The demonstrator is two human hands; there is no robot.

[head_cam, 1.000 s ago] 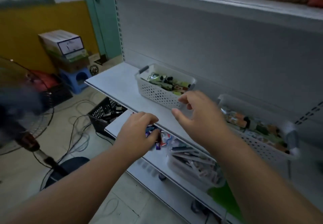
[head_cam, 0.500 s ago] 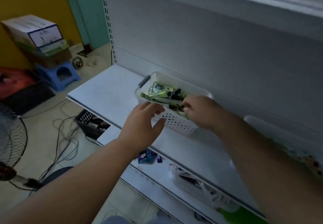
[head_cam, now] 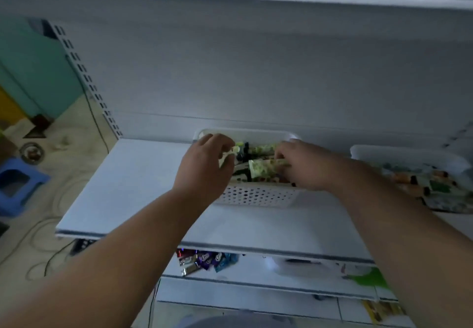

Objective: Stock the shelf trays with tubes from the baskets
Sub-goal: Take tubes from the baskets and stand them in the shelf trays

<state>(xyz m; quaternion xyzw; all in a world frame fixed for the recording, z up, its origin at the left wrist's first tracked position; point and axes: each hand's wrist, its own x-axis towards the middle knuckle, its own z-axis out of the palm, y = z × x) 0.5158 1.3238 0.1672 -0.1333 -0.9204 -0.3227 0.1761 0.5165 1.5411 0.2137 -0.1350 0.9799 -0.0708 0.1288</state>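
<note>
Here your right hand (head_cam: 302, 166) pinches a green tube (head_cam: 263, 169) inside the tray (head_cam: 256, 195), likely to straighten it; your left hand (head_cam: 204, 166), fingers curled, touches tubes at the tray's left end.

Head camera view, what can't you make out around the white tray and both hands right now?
- Left hand: its fingertips curl away from the camera, so whether they grip a tube is unclear.
- White tray: both hands cover much of its contents.
- Green tube held by the right hand: print is blurred.
- Second tray: smeared by motion, cut off at the right edge.
</note>
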